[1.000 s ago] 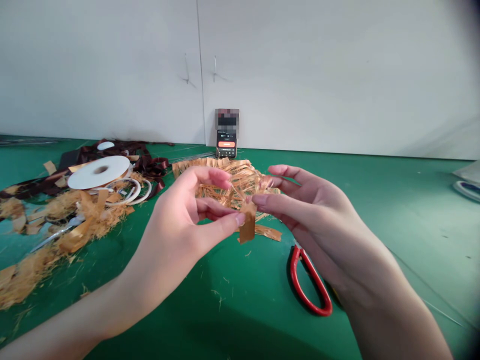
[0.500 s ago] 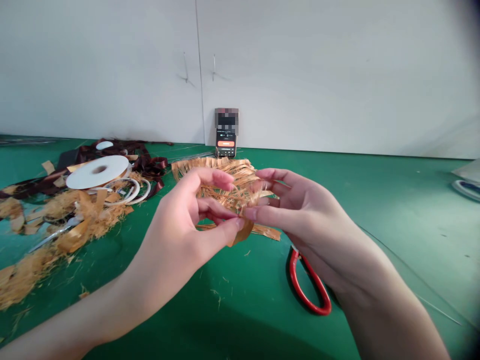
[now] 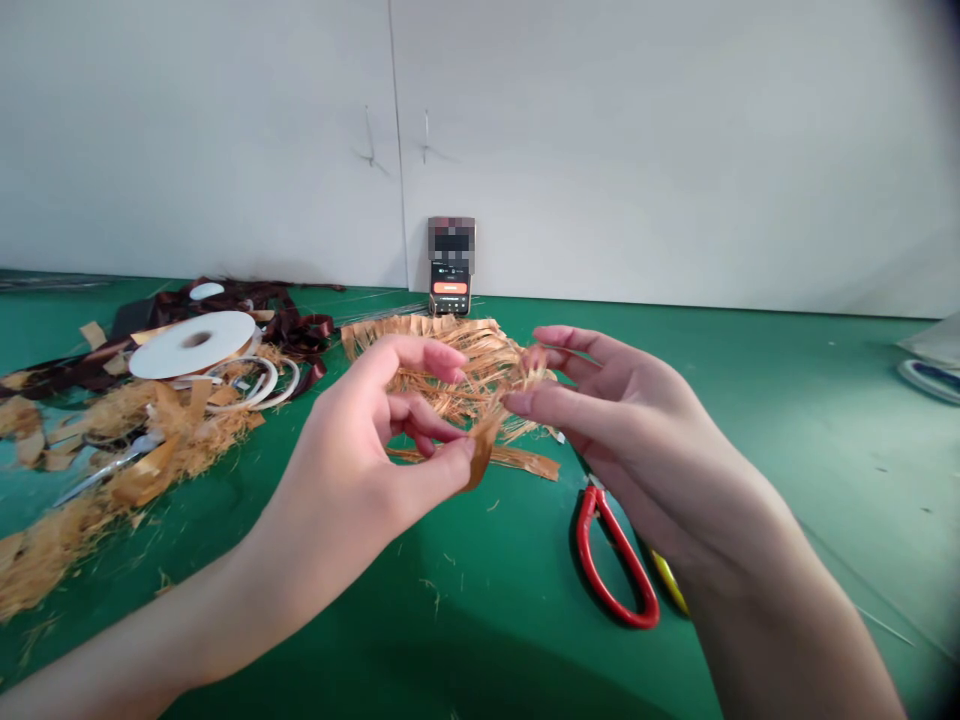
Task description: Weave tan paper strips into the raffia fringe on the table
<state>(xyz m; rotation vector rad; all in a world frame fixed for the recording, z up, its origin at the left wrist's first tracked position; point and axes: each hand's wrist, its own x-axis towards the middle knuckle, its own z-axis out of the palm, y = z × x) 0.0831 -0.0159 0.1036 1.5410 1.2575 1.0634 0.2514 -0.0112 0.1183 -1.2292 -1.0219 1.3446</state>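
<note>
Close work, one careful pinch

From across the room, the person's left hand [image 3: 375, 420] is seen half closed, its fingers curled inward. Its thumb and a bent finger pinch a frayed tan strip [image 3: 484, 445], which hangs at a slant from a shaggy tan fringe bundle [image 3: 457, 375]. The bundle is a dry, papery mass of fine shreds and flat ribbon-like ends, held in the air between both hands, just above a green work surface [image 3: 787, 420].

The right hand [image 3: 615, 420] is looser, with its fingers curved and parted. Its forefinger reaches to the top of the strip, and the fingertips above it meet the shreds. Its thumb is hidden, so I cannot tell whether this hand grips anything.

Below that hand lie red-handled scissors [image 3: 619, 560], with a yellow handle [image 3: 669, 582] just beside them. To the left, a white ribbon spool [image 3: 193, 343] sits among thin white rings [image 3: 255, 385], glossy dark brown ribbon [image 3: 300, 330] and a heap of frayed tan scraps [image 3: 150, 440]. A phone [image 3: 450, 290] stands upright against the white wall [image 3: 600, 150], its upper part blurred.
</note>
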